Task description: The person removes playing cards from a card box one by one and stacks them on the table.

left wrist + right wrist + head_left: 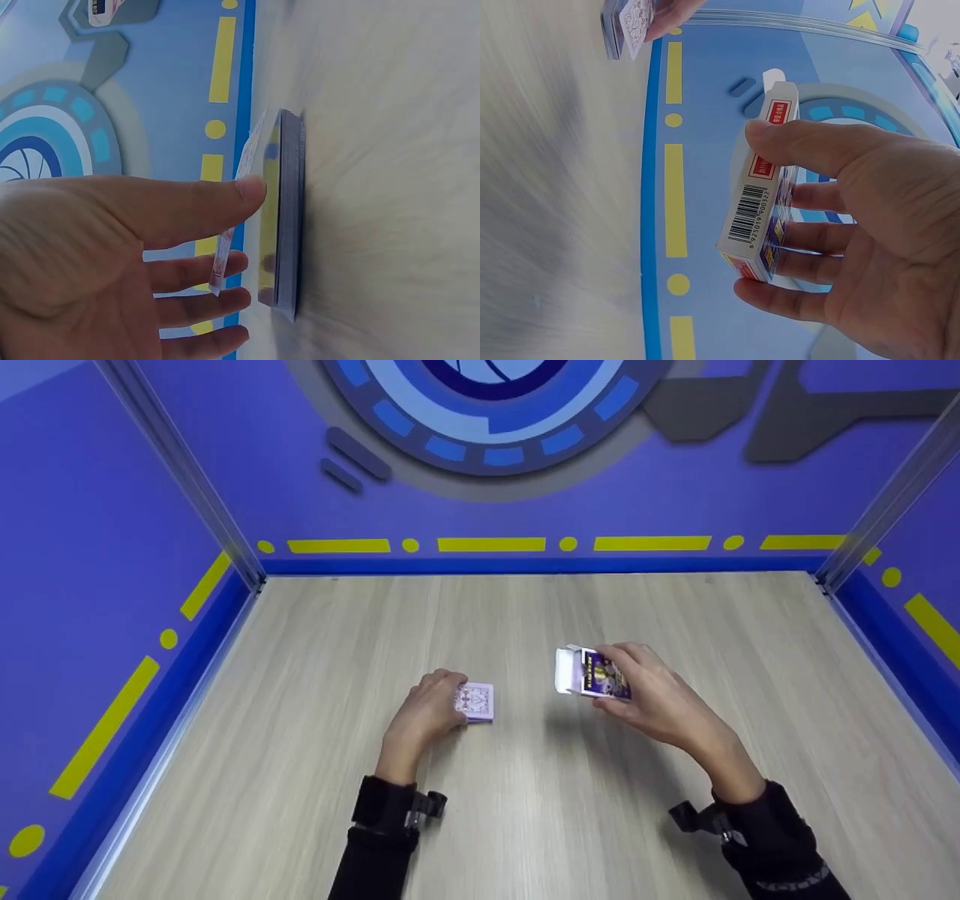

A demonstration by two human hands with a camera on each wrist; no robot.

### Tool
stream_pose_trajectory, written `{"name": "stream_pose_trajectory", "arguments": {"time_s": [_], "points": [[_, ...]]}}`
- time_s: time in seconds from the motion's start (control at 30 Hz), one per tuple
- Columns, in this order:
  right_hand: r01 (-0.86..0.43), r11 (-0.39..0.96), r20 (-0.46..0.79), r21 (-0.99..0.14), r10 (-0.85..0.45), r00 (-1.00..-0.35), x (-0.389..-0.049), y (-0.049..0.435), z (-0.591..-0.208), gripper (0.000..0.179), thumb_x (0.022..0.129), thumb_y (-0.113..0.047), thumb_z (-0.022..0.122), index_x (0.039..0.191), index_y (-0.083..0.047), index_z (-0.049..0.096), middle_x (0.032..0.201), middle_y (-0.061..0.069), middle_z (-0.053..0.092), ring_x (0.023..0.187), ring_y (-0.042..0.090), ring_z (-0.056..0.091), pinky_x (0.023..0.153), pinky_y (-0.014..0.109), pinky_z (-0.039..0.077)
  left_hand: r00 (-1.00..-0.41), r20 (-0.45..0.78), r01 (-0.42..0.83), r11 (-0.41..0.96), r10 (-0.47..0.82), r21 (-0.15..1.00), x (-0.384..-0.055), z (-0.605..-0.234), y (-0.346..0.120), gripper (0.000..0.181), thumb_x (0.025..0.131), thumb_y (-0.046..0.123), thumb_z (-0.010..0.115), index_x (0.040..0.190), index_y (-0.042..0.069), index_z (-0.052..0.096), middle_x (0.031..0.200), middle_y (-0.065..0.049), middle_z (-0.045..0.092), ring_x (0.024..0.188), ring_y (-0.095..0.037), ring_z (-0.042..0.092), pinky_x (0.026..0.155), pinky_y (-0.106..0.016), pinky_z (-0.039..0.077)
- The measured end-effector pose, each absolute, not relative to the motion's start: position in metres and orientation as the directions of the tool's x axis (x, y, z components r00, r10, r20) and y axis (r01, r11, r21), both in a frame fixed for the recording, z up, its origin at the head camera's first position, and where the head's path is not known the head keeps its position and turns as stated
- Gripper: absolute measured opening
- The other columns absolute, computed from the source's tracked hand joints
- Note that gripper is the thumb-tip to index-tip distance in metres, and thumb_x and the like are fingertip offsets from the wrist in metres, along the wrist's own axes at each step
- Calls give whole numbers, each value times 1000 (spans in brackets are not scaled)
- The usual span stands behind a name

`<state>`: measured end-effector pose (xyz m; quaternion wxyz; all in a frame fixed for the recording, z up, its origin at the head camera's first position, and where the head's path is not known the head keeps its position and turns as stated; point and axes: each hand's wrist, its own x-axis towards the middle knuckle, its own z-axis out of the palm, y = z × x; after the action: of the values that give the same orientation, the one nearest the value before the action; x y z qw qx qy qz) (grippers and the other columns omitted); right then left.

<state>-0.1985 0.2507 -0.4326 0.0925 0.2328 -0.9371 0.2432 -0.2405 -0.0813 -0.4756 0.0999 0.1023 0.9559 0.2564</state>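
My left hand [426,709] pinches a thin playing card [250,154] between thumb and fingers. Just below that card, a deck of playing cards [291,217] lies flat on the table, a narrow gap between the two. From the head view, the patterned card back [478,701] covers most of the deck. Held above the table to the right is a card box [748,210], with a barcode and red labels along its side. My right hand [660,690] grips this box, thumb on one edge, fingers on the other. Its white flap [567,670] stands open toward the left; the inside is hidden.
The wooden table [517,825] ends at a blue back wall [495,521] with yellow markings, and side panels [90,585] enclose it left and right. A black strap with a small camera sits on each wrist.
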Motion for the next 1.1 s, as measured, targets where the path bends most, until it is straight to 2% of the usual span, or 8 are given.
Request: {"name": "stream_pose_trajectory", "arguments": {"time_s": [0.27, 0.43, 0.73, 0.83, 0.9, 0.97, 1.03, 1.1], "points": [[-508, 767, 311, -393, -409, -858, -198, 251, -434, 68, 84, -17, 87, 142, -2, 55, 133, 20, 57, 114, 33, 57, 85, 49, 55, -953, -169, 148, 873, 251, 465, -242, -482, -83, 65, 81, 5, 85, 141, -1, 60, 138, -18, 57, 126, -33, 52, 110, -48, 42], [-517, 762, 325, -389, -411, -852, -199, 251, -435, 67, 84, -17, 88, 141, -3, 56, 132, 19, 58, 113, 31, 57, 85, 48, 55, -950, -169, 161, 874, 263, 459, -243, -484, -82, 70, 79, 2, 85, 143, -1, 57, 137, -18, 58, 125, -33, 53, 110, -47, 42], [-508, 769, 304, -388, -413, -858, -199, 248, -437, 68, 84, -18, 88, 142, -2, 56, 132, 19, 58, 112, 30, 58, 85, 48, 54, -937, -166, 205, 871, 306, 446, -244, -487, -81, 75, 80, -2, 83, 148, 4, 54, 143, -16, 55, 134, -34, 48, 114, -49, 37], [-504, 771, 304, -390, -409, -860, -198, 248, -437, 68, 83, -17, 88, 141, -2, 56, 132, 18, 58, 112, 30, 58, 85, 47, 55, -940, -154, 204, 862, 305, 464, -243, -485, -82, 79, 81, 4, 84, 152, 6, 50, 147, -17, 51, 138, -34, 44, 116, -50, 34], [-502, 773, 305, -388, -406, -861, -198, 248, -437, 67, 83, -16, 88, 141, -2, 57, 132, 19, 59, 112, 30, 58, 85, 47, 55, -947, -110, 217, 854, 301, 474, -242, -482, -82, 79, 84, 12, 85, 153, 6, 48, 151, -19, 47, 142, -35, 41, 117, -50, 32], [-505, 774, 308, -381, -409, -859, -198, 248, -437, 68, 83, -16, 88, 141, -2, 57, 131, 19, 59, 113, 31, 58, 85, 48, 55, -957, -12, 248, 836, 291, 490, -241, -476, -79, 73, 88, 19, 83, 152, 6, 50, 152, -18, 47, 143, -34, 40, 116, -50, 33], [-509, 777, 311, -369, -413, -856, -199, 247, -437, 69, 82, -17, 89, 141, -2, 57, 131, 19, 59, 114, 32, 58, 86, 49, 54, -950, 147, 312, 806, 276, 503, -238, -469, -72, 59, 91, 19, 79, 144, 5, 57, 146, -17, 53, 139, -33, 46, 113, -48, 39], [-515, 781, 318, -353, -417, -851, -200, 247, -438, 70, 81, -17, 89, 141, -2, 57, 130, 19, 59, 116, 33, 58, 88, 50, 54, -916, 311, 386, 767, 254, 513, -234, -459, -60, 41, 94, 16, 76, 133, 5, 66, 133, -13, 62, 129, -29, 55, 105, -43, 47]]}}
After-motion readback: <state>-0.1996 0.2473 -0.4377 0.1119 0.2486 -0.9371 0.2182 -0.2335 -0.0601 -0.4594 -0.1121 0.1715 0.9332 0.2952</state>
